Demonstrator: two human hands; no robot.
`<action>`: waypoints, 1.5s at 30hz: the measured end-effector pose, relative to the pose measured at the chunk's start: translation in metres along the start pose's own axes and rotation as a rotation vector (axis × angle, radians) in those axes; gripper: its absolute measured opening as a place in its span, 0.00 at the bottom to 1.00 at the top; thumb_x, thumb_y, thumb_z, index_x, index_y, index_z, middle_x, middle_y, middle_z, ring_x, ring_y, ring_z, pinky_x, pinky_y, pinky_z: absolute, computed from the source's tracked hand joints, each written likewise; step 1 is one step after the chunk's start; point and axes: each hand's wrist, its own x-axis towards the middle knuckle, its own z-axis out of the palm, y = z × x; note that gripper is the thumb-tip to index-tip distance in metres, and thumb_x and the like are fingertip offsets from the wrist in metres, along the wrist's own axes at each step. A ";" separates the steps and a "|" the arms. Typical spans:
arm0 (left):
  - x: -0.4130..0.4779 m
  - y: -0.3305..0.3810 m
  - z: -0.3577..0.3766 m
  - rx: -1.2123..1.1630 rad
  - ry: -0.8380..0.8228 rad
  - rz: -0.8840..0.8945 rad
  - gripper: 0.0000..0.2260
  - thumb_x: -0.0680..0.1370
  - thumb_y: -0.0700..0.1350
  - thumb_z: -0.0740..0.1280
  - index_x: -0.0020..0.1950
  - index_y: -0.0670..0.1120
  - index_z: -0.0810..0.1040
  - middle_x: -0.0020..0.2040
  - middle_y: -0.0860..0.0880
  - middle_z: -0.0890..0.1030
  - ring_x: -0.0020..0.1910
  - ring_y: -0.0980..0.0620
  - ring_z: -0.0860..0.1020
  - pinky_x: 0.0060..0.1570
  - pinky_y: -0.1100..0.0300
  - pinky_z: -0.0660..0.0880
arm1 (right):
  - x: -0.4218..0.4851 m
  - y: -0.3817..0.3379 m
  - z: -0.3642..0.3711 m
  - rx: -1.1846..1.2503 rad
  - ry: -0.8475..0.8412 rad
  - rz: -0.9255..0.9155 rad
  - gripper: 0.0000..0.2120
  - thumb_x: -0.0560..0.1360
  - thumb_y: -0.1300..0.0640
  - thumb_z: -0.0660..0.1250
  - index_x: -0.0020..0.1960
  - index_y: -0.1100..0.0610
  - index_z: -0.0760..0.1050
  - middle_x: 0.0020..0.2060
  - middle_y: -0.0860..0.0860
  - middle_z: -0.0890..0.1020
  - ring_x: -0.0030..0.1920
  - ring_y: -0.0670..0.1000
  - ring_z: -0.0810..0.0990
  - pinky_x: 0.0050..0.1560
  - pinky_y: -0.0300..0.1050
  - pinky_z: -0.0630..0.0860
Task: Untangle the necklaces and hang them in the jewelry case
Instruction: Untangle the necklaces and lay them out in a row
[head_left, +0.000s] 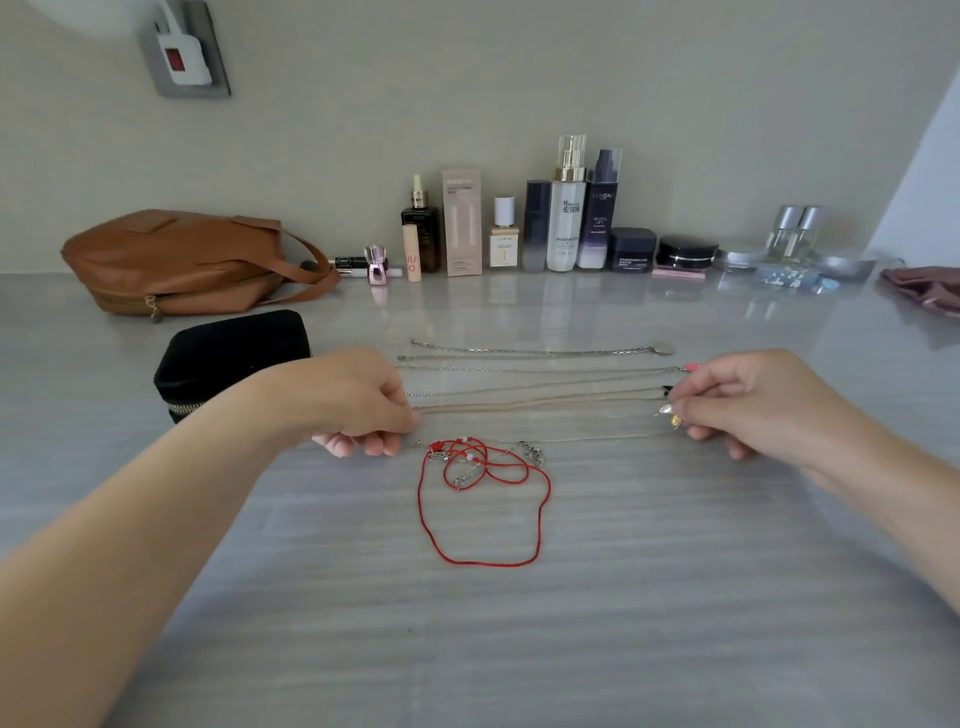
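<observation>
Necklaces lie on the grey table (519, 649) in near-parallel rows running left to right, between the two hands. Farthest is a silver chain (540, 352) with a round disc at its right end. Next is a finer silver chain (540, 370) ending in a pink piece at the right. Below these lies a beige cord (540, 401), doubled and drawn fairly straight. Nearest of the rows is a very thin pale chain (592, 439), with a small cluster of clasp links at its left end. In front of the rows a red cord (540, 519) forms one large open loop, with several small loops at its top still knotted up with beads and a short silver chain. The left hand (358, 400) rests knuckles-down, fingers curled, thumb and forefinger pinching the left end of the beige cord. The right hand (748, 405) pinches a small silver-and-gold pendant (669, 414) between thumb and forefinger, its other fingers loosely bent. A black case (228, 353) sits just behind the left wrist, zip shut. A brown bag (182, 260) and a row of bottles (566, 218) stand along the wall.
</observation>
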 end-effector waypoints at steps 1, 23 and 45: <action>0.000 0.000 0.000 0.016 0.010 -0.004 0.10 0.76 0.45 0.64 0.36 0.44 0.78 0.28 0.51 0.79 0.21 0.60 0.72 0.21 0.68 0.67 | 0.001 0.001 0.000 -0.014 0.007 -0.006 0.03 0.70 0.66 0.68 0.40 0.60 0.78 0.29 0.55 0.80 0.18 0.40 0.72 0.17 0.31 0.65; -0.030 0.023 0.009 0.186 -0.052 0.347 0.06 0.70 0.50 0.71 0.42 0.49 0.80 0.36 0.52 0.82 0.22 0.61 0.75 0.34 0.67 0.72 | -0.018 -0.029 0.008 -0.312 -0.107 -0.274 0.02 0.67 0.55 0.72 0.36 0.51 0.81 0.32 0.46 0.82 0.34 0.42 0.78 0.41 0.39 0.74; -0.018 0.028 0.029 -0.093 0.136 0.489 0.08 0.74 0.43 0.67 0.52 0.47 0.79 0.44 0.53 0.81 0.40 0.61 0.78 0.42 0.72 0.74 | -0.028 -0.059 0.060 -0.137 -0.192 -0.366 0.09 0.71 0.60 0.68 0.36 0.49 0.74 0.30 0.49 0.82 0.32 0.45 0.80 0.35 0.38 0.75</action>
